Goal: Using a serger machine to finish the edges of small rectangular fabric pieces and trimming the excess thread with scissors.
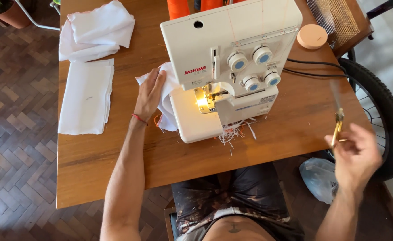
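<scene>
Wooden table, sewing session going on over a herringbone floor.
The white cloth is lying limp beside the serger, left hand pressing flat on it, fingers spread; looks floppy, best pinched at an edge. Right hand is gripping small gold scissors, blurry.

Bare arms without sleeves, thin red string bracelet on the left wrist, dark paint-splattered shorts

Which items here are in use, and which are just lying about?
In use: left hand on white cloth piece at the serger; right hand holding small scissors.
Idle: folded white cloth, crumpled cloth, round pink lid, orange thread cones.
</scene>
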